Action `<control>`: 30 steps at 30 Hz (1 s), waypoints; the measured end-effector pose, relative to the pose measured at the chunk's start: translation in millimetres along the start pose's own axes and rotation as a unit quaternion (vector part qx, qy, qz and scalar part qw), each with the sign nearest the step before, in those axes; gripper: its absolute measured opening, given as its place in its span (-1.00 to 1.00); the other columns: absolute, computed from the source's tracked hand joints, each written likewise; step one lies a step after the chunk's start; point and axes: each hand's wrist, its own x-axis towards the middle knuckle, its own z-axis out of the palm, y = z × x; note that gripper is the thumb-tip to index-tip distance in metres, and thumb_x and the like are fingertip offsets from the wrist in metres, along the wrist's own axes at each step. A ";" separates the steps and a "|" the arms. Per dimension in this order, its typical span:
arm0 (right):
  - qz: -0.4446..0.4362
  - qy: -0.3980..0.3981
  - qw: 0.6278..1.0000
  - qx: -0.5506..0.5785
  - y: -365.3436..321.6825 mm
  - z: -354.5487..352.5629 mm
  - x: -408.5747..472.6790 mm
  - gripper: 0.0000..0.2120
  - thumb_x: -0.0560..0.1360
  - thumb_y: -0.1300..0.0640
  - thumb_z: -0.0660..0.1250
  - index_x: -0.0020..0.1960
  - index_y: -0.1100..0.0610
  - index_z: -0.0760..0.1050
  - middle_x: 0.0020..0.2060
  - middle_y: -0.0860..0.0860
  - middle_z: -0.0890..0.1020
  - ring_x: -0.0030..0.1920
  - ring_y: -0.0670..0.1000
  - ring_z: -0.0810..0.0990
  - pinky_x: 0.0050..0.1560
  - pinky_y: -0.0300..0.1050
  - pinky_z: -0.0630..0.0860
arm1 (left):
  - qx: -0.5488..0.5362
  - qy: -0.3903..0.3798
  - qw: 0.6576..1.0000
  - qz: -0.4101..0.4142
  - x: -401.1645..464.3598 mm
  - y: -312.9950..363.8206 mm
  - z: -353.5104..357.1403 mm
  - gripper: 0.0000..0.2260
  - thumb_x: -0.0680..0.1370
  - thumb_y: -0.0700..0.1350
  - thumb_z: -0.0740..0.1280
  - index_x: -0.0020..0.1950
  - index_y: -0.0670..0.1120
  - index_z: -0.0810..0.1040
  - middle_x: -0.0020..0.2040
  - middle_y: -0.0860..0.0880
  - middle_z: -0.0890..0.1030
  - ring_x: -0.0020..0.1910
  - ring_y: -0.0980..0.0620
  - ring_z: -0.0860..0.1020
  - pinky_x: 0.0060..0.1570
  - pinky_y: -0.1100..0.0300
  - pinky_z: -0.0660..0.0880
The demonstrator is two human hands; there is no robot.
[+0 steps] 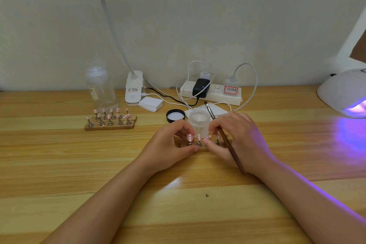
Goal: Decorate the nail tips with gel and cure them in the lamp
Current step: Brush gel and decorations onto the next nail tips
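Wooden bench (59, 164) seen from above, pale wall behind. At far left, a clear plastic bottle (100, 87) standing upright near the wall. In front of it, two wooden strips (111, 124) side by side, carrying small metal stands topped with pink nail tips (111, 115). Just right of the bottle, a white clip lamp (134, 89) with its long neck rising out of frame, and a small stack of white pads (151, 104) beside its base. Further right against the wall, a white power strip (211, 93) with a black adapter and white chargers plugged in, cables looping over the bench. In front of it, a black lid (175, 115) lying upside down, and a frosted open jar (199, 122) just beside it.

At centre, left hand (168, 148) with fingers curled, pinching the base of a small metal stand (198, 143) bearing a pink nail tip (199, 136); another such stand just left of it, inside the curl of the hand. Right hand (235, 140) facing it, fingers pinching a third nail tip (208, 138) beside the first, with a brown brush (227, 140) tucked into the same grip, bristles pointing up and away towards the wall. Both hands directly in front of the jar.

At far right, a white curing lamp (342, 91), lit, spilling violet light across the bench and the right forearm.
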 end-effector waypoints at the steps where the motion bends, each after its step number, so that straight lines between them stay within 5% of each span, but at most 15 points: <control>1: -0.010 -0.002 1.000 0.000 0.1 0.1 0.1 -0.81 0.27 0.01 0.44 -0.23 0.11 0.56 -0.37 -0.10 0.56 -0.27 -0.12 0.47 -0.07 -0.26 0.30 | -0.001 0.000 1.000 0.000 0.1 0.2 0.0 -0.77 0.35 -0.22 0.48 -0.16 0.03 0.50 -0.22 0.10 0.55 -0.19 0.19 0.52 -0.16 0.42 0.42; 21: -0.057 0.013 0.998 0.031 -3.1 -0.4 0.5 -0.86 0.25 0.21 0.48 -0.22 0.15 0.57 -0.33 -0.07 0.58 -0.23 -0.08 0.48 -0.09 -0.20 0.36 | 0.010 0.009 1.000 -0.009 0.2 -2.1 -0.1 -0.74 0.36 -0.23 0.48 -0.12 0.04 0.48 -0.22 0.08 0.55 -0.18 0.12 0.54 -0.10 0.23 0.49; 30: 0.003 0.095 0.990 0.106 -13.3 1.6 1.0 -0.84 0.34 0.08 0.35 -0.21 0.19 0.56 -0.31 -0.04 0.58 -0.24 -0.07 0.52 -0.15 -0.10 0.46 | 0.031 0.020 0.999 0.008 -2.1 -1.2 1.3 -0.75 0.35 0.00 0.46 -0.04 0.17 0.49 -0.14 0.07 0.59 -0.12 0.22 0.52 -0.13 0.44 0.41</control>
